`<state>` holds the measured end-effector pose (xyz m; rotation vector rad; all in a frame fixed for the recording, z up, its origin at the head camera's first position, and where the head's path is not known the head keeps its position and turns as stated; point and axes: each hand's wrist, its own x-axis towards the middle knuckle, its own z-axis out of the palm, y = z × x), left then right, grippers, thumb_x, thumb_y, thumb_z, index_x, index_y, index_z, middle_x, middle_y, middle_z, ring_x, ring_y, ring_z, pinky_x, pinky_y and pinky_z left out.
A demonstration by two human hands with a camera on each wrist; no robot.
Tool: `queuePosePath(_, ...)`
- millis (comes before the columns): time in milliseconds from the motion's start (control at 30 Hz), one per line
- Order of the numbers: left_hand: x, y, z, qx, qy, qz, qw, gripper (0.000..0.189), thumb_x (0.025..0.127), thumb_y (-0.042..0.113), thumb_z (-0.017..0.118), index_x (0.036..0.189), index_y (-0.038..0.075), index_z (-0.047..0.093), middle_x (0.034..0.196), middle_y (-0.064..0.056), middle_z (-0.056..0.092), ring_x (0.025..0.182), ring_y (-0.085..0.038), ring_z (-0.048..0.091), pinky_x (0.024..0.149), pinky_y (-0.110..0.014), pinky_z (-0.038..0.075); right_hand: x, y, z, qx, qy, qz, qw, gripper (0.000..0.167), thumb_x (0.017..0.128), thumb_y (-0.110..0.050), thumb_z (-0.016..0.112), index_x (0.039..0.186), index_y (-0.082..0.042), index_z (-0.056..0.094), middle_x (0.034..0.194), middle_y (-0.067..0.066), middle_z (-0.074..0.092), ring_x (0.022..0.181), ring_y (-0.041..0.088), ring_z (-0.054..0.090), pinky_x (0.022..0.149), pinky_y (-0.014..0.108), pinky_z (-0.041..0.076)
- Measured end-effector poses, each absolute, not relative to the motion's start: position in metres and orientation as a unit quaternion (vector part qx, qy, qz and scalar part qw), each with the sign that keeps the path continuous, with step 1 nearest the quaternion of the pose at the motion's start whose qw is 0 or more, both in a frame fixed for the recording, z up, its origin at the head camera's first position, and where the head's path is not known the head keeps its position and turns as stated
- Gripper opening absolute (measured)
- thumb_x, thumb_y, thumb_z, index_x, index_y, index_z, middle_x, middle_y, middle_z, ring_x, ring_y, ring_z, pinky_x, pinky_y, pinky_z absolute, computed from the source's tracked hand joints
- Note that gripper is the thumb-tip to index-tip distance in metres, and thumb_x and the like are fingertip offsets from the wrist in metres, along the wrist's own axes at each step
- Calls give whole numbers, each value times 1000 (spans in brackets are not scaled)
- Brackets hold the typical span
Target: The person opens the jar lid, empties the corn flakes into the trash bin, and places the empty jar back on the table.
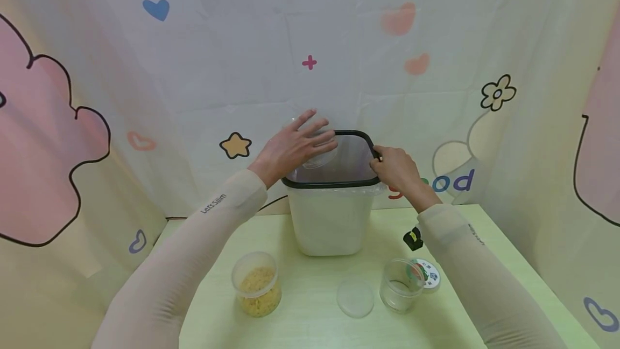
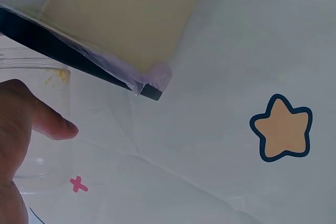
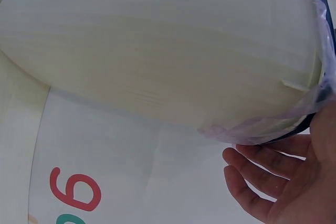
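Note:
A clear plastic jar point(image 1: 319, 161) is in my left hand point(image 1: 294, 148), with the fingers spread over its side and the thumb on it. The jar is tipped over the mouth of a white trash bin point(image 1: 331, 222). In the left wrist view a yellow smear of residue shows near the rim of the clear jar point(image 2: 55, 95), beside the bin's black rim point(image 2: 58, 48). My right hand point(image 1: 397, 168) grips the right side of the bin's rim. A purplish liner bag point(image 3: 247, 124) folds out under that rim. The bin's floor is hidden.
On the table point(image 1: 310, 327), a clear jar of yellow crumbs point(image 1: 259, 292) stands at left. A translucent lid point(image 1: 355, 298) lies front centre, beside an uncovered clear jar point(image 1: 399, 290). Behind that are a printed round lid point(image 1: 428, 273) and a small black object point(image 1: 413, 238). A patterned curtain point(image 1: 232, 69) hangs behind.

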<state>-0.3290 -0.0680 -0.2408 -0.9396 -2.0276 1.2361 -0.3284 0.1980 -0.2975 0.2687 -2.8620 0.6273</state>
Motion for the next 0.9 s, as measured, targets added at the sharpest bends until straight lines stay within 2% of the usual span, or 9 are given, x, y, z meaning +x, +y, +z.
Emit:
queuePosePath(233,-329,-67,-240,-348,-744,491,289,112,76,29,85,157,32,8,165,3,14,153,-24,11,124,-54,-5,-326,197,-296,92,-968,214,97,54,99,-25,43,148,-3,41,144,26,50,110,40,61,75,42,53)
queuePosePath(433,-328,-66,-240,-349,-735,507,285,113,76,29,84,158,32,6,166,4,12,154,-24,10,123,-55,-6,-324,196,-295,88,-968,215,100,55,98,-25,43,148,-3,41,143,25,51,107,38,62,67,36,50)
queuePosePath(900,-327,-64,-238,-358,-721,527,273,113,78,28,83,158,32,3,167,5,11,154,-24,10,123,-55,-8,-327,198,-296,90,-967,216,96,54,99,-25,43,149,-3,40,143,25,51,101,36,62,61,32,47)
